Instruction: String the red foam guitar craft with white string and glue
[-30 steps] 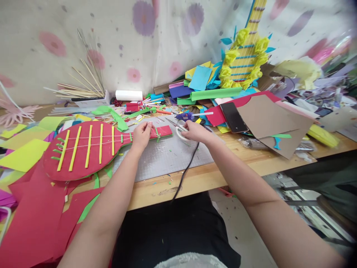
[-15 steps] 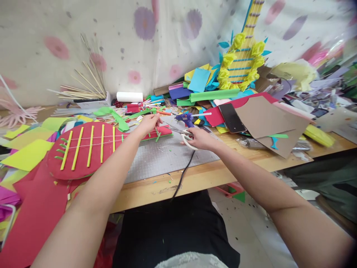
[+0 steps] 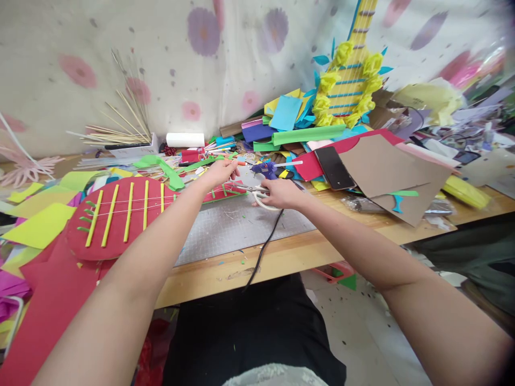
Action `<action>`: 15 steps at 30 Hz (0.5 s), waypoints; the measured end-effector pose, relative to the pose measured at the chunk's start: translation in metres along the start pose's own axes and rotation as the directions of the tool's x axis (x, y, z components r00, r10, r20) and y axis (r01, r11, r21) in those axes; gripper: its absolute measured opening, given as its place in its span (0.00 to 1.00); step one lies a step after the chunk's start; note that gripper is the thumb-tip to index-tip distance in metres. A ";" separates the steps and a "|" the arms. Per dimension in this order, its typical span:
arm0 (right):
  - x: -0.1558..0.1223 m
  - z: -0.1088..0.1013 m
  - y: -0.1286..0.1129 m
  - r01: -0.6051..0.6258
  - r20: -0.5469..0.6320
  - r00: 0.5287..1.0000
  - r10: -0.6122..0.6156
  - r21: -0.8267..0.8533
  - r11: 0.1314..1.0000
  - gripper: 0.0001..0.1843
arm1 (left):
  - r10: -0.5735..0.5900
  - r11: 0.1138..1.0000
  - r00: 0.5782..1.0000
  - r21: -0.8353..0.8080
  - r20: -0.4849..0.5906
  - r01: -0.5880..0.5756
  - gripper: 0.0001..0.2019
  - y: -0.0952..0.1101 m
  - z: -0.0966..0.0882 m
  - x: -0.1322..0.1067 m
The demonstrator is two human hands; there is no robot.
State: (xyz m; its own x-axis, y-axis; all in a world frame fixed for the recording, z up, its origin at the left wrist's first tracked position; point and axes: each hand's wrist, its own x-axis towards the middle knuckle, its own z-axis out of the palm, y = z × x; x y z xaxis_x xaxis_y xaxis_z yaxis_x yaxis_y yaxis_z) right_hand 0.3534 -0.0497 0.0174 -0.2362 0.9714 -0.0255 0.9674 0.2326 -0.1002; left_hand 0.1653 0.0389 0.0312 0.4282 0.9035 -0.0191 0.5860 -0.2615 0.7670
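A red paper guitar (image 3: 116, 217) with yellow strips across its body and white strings lies on the left, its neck (image 3: 219, 194) reaching over the grey cutting mat (image 3: 217, 230). Above the neck's end, my left hand (image 3: 222, 172) is closed in a pinch; a thin white string seems to be between the fingertips, though it is hard to make out. My right hand (image 3: 284, 193) grips scissors with white handles (image 3: 263, 202), fingers in the loops. Their blades point left to the neck's end, just below my left fingertips. My left forearm hides part of the guitar.
Behind my right hand lies a blue glue gun (image 3: 265, 170). A black cable (image 3: 265, 244) crosses the table edge. To the right are a phone (image 3: 335, 168) and brown cardboard (image 3: 396, 171). A yellow paper guitar (image 3: 349, 88) leans at the back. Coloured sheets (image 3: 40, 222) crowd the left.
My right hand has moved slightly left with the scissors, bringing the blades to the neck's end. My left hand has shifted slightly right and up, still pinched.
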 end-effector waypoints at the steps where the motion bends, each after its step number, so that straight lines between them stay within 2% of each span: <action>1: 0.001 0.000 0.000 -0.002 0.004 1.000 0.002 -0.007 1.000 0.30 | 0.007 1.000 1.000 -0.003 0.000 -0.007 0.20 -0.001 0.001 0.001; 7: 0.005 0.000 -0.005 -0.019 0.039 0.999 0.019 -0.010 1.000 0.30 | -0.001 1.000 1.000 -0.029 -0.016 0.000 0.20 -0.004 0.003 0.002; 15: 0.010 0.003 -0.006 -0.015 0.040 0.999 0.014 0.026 1.000 0.30 | -0.035 0.997 0.999 -0.075 -0.021 0.033 0.20 0.003 -0.001 -0.004</action>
State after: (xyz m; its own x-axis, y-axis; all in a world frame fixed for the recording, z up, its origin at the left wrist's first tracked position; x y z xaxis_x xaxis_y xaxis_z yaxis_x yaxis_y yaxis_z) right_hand 0.3446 -0.0417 0.0146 -0.2257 0.9719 -0.0666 0.9682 0.2162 -0.1259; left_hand 0.1645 0.0346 0.0347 0.3929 0.9190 -0.0326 0.5464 -0.2048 0.8121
